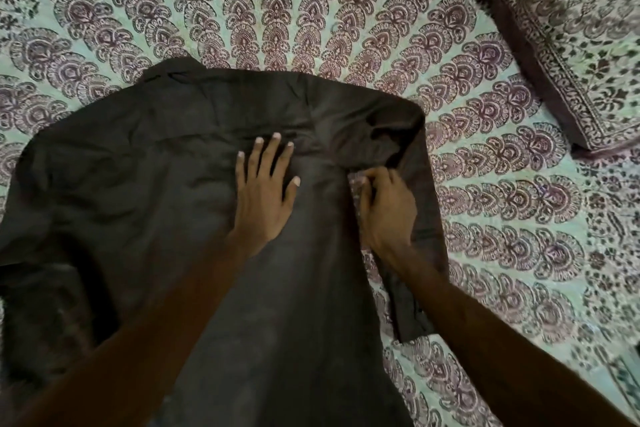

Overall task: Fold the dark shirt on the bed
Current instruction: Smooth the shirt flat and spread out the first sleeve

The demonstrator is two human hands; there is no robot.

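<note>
Shirt (pixel 156 184) lies back-up across the bed (pixel 311 10), filling lower left and centre of frame. Left hand (pixel 265 191) presses flat, fingers spread; right hand (pixel 386 204) pinches the right side seam — likely the first side fold, which needs that edge carried inward.

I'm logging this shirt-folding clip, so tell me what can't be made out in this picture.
Head view only:
- Dark cloth shirt: hem cut off by bottom edge; left sleeve lost in shadow.
- Right hand: curled fingertips hide what fabric it pinches.
- Patterned pillow: cut off by right edge.
- Left hand covers fabric beneath.
</note>
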